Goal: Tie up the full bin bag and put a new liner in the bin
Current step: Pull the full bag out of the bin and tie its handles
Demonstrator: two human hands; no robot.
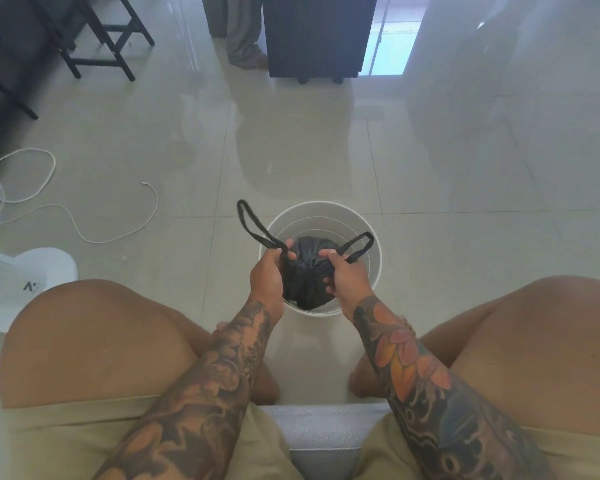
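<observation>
1. Fingers of the left hand (266, 276) are curled round the base of one long handle loop (253, 223) of the crumpled black plastic bin bag (307, 268); the loop rises from that fist and stretches up and away to the far left, past the bin's rim.
2. The right hand (347, 277) pinches the other handle loop (361, 245) between thumb and forefinger, its lower fingers curled against the bag's right side; this shorter loop runs out to the far right, over the bin's inside.
3. The bag sits directly between the two hands, touching both, its gathered top bunched where the handles meet.
4. Its body hangs within the mouth of the round white plastic bin (374, 268), whose ribbed inner wall shows on the far side of the bag. The bin stands on the glossy pale tiled floor (430, 168), between the person's bare knees.
5. Both forearms are tattooed, and the person sits on a grey upholstered seat edge (323, 434) at the near side.
6. To the left, on the floor, lie a white fan base (32, 282) and a loose white cable (84, 233), well apart from the bin.
7. At the far side stand a dark cabinet (316, 36) and, far left, black chair legs (101, 43).
</observation>
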